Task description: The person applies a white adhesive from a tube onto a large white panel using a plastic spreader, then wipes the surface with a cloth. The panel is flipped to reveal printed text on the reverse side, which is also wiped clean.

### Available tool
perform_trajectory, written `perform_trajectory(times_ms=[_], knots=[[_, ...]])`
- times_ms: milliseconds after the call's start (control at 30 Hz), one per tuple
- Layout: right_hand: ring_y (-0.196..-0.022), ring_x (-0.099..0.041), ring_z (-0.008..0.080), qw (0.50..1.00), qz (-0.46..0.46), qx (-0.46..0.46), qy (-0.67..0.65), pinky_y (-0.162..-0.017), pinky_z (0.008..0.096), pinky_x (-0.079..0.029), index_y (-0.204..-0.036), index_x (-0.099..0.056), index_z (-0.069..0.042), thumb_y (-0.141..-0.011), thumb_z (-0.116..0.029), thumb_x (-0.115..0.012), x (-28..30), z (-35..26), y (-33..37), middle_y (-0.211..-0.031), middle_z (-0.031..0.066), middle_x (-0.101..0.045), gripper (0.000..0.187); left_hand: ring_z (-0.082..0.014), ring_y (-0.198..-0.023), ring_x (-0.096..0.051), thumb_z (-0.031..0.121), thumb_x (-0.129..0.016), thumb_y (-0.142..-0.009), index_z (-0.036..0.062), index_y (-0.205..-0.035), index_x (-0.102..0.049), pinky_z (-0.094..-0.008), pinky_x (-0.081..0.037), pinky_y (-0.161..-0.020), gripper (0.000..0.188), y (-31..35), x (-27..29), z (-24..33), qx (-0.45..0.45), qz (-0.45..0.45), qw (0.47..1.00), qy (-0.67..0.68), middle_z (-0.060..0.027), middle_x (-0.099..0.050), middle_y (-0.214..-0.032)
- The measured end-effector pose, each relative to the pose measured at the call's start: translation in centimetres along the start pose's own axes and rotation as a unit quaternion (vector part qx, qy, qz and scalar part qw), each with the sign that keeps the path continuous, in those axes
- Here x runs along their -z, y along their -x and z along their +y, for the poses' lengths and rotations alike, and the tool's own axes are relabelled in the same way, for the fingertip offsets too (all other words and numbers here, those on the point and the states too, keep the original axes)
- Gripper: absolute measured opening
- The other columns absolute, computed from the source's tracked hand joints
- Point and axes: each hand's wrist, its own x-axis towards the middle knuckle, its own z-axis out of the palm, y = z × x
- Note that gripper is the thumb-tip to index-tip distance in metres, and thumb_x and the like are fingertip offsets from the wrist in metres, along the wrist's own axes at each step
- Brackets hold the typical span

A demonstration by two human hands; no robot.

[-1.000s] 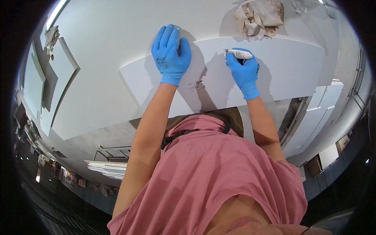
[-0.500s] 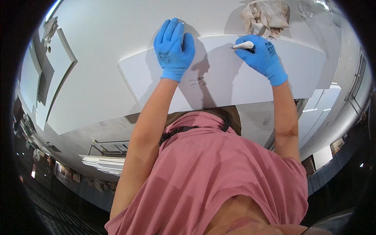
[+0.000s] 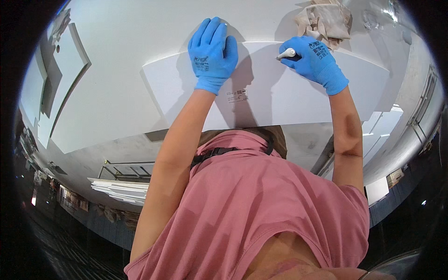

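A white panel [image 3: 298, 102] with a printed label [image 3: 238, 95] lies across a larger white surface in front of me. My left hand [image 3: 212, 51], in a blue glove, rests flat over the panel's far edge with its fingers stretched out and the thumb a little apart. My right hand [image 3: 310, 60], gloved the same way, is closed round a white pen [image 3: 288, 53]. The pen's narrow tip points left, close to the panel near its far edge. Whether the tip touches the panel I cannot tell.
A crumpled beige cloth [image 3: 324, 23] lies beyond my right hand, with clear plastic wrap [image 3: 385, 21] to its right. More white panels [image 3: 67, 79] lie at the far left. Stacked white boards [image 3: 120, 189] stand lower left, near a metal frame [image 3: 126, 169].
The pen has tilted a little in my right hand, which keeps its grip near the far edge. The whole view has shifted slightly. My left hand stays flat.
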Motion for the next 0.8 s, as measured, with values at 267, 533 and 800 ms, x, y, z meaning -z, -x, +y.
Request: perform_trajectory(times_ms=[267,533,800], knots=[[-0.09,-0.073,0.0278,0.999,0.03,0.013,0.026,-0.084,0.0412,-0.06,-0.109,-0.075,-0.015,-0.095,-0.036,-0.077,0.1,-0.7,-0.1,-0.101,0.0098,-0.075,0.025,-0.0383,-0.126,-0.066,0.017,-0.073,-0.087,0.004,-0.115,-0.075,-0.0484,-0.052,-0.107,0.031,0.1,0.0,-0.2,-0.005,-0.013,1.0,-0.012,-0.0158,-0.072,-0.131],[-0.087,-0.073,0.0268,0.998,0.044,0.021,0.026,-0.079,0.04,-0.06,-0.107,-0.075,-0.015,-0.094,-0.034,-0.078,-0.1,-0.6,-0.4,-0.098,0.0083,-0.075,0.023,-0.0381,-0.127,-0.064,0.018,-0.074,-0.086,0.0073,-0.119,-0.072,-0.0493,-0.053,-0.102,0.036,0.5,-0.3,-0.6,-0.008,-0.008,1.0,-0.011,-0.0136,-0.07,-0.134],[-0.076,-0.069,0.0262,0.955,0.291,0.053,0.021,-0.07,0.0395,-0.055,-0.106,-0.078,-0.015,-0.092,-0.028,-0.08,0.0,-1.0,-0.5,-0.088,0.0073,-0.073,0.019,-0.0375,-0.128,-0.065,0.02,-0.073,-0.088,0.0057,-0.116,-0.075,-0.0492,-0.05,-0.108,0.031,0.3,0.0,-0.3,0.007,-0.018,1.0,-0.014,-0.014,-0.072,-0.133]])
